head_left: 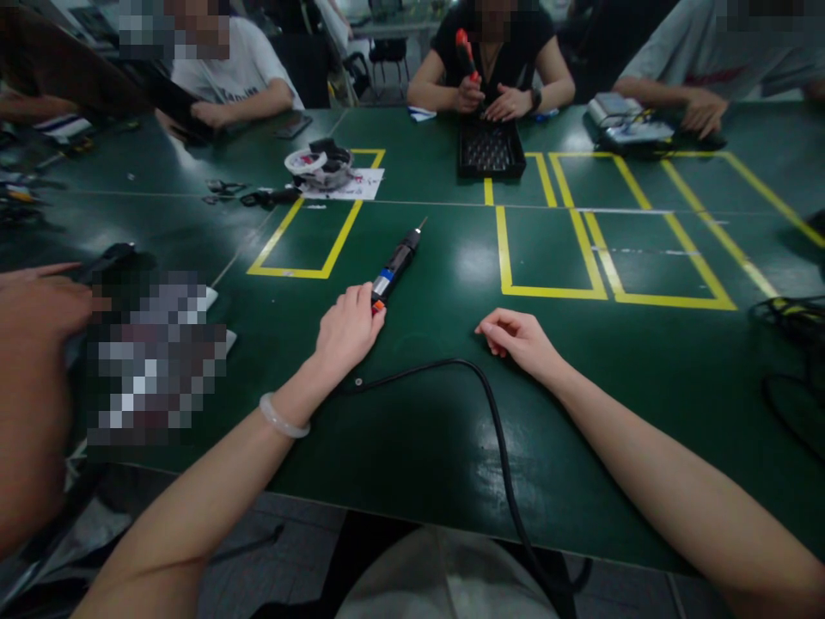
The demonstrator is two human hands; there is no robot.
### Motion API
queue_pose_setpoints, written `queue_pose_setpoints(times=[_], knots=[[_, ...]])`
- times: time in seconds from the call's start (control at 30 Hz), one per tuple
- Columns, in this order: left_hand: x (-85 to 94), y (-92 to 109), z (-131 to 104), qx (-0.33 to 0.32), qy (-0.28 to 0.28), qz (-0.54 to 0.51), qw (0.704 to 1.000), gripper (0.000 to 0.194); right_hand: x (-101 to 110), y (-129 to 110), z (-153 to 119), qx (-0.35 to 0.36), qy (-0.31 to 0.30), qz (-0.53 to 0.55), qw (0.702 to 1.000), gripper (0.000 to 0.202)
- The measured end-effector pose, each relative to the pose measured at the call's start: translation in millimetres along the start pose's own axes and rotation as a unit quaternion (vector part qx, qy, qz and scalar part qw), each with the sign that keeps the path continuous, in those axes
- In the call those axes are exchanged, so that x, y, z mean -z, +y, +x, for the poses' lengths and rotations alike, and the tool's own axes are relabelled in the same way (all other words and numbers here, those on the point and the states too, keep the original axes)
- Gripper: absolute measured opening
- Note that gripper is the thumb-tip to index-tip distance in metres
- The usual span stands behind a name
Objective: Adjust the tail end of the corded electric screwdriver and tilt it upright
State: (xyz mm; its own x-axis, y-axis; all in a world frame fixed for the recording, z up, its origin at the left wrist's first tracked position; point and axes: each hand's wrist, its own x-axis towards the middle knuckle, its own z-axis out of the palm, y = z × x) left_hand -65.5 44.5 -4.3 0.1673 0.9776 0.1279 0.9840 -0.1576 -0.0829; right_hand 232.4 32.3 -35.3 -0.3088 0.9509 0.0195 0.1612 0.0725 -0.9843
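Observation:
My left hand [349,328] is wrapped round the rear of an electric screwdriver [396,265], which lies low over the green table with its thin bit pointing away and to the right. The tool has a dark body, a blue and silver band and an orange-red part by my thumb. A black cable [473,364] comes out near my left wrist, arcs across the table and drops over the front edge. My right hand [514,337] rests on the table to the right of the screwdriver, its fingers loosely curled with nothing in them.
Across the green table [412,464], a co-worker holds a red-handled tool [465,53] above a black tray [491,150]. Yellow tape rectangles [554,292] mark the surface. Tape rolls [307,162] sit on paper at back left. Coiled cables [796,322] lie right; another person's arm reaches in left.

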Motion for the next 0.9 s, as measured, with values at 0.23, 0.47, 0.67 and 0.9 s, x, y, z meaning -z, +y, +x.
queue_pose_setpoints(times=[0.23, 0.47, 0.67, 0.9], knots=[[3.5, 63.1, -11.5, -0.079, 0.006, -0.017, 0.997, 0.048, -2.1, 5.1, 0.7, 0.075, -0.007, -0.053, 0.996, 0.023], [8.7, 110.1, -17.0, -0.129, -0.011, -0.051, 0.990, 0.051, -5.0, 1.2, -1.9, 0.157, -0.053, -0.141, 0.976, 0.020], [10.2, 105.0, -16.0, -0.173, -0.033, -0.109, 0.978, 0.062, -11.6, -2.2, -5.0, -0.006, -0.034, 0.062, 0.997, 0.028], [5.6, 96.1, -15.3, -0.180, -0.041, -0.150, 0.971, 0.070, -12.7, -8.8, -2.4, -0.086, -0.008, 0.202, 0.976, 0.040]])
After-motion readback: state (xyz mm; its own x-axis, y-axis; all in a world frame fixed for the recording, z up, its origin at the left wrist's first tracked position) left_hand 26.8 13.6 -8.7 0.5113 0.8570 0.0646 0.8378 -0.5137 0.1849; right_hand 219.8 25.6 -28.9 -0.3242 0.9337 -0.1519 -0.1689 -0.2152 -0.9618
